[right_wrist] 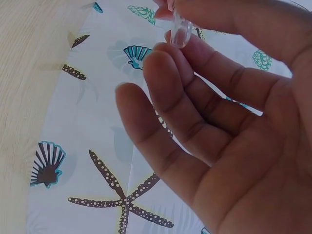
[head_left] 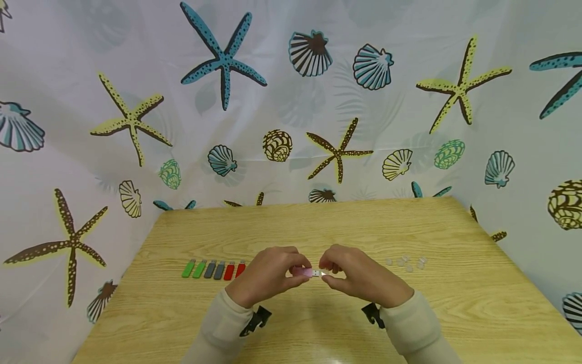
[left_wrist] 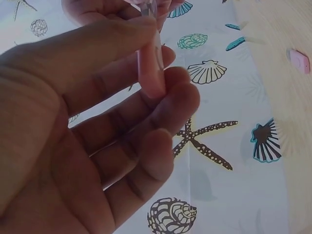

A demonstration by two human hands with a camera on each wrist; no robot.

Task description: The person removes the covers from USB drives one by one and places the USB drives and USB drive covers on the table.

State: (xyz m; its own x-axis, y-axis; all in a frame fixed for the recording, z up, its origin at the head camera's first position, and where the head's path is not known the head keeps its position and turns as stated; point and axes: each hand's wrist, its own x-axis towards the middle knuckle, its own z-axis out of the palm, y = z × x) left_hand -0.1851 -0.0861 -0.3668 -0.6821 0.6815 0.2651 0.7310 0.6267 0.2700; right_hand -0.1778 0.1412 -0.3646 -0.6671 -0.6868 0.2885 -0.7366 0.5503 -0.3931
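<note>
Near the middle of the table, my left hand (head_left: 274, 271) pinches a pink USB stick (head_left: 303, 272) between thumb and fingers. Its metal plug (head_left: 316, 273) points right, toward my right hand (head_left: 361, 277). A small clear cap (right_wrist: 181, 33) is pinched in the right hand's thumb and fingertips. The cap lies in line with the plug; whether it is partly over the plug I cannot tell. From the left wrist view, the pink body's rounded end (left_wrist: 152, 80) sticks out between the fingers, while the ring and little fingers curl loosely.
Left of my hands, green sticks (head_left: 193, 269), grey sticks (head_left: 214, 270) and red sticks (head_left: 229, 271) lie in a row on the wooden table (head_left: 291, 227). Several clear caps (head_left: 404, 260) lie scattered on the right. Another pink USB stick (left_wrist: 299, 61) rests on the table. A patterned curtain (head_left: 291, 101) surrounds it.
</note>
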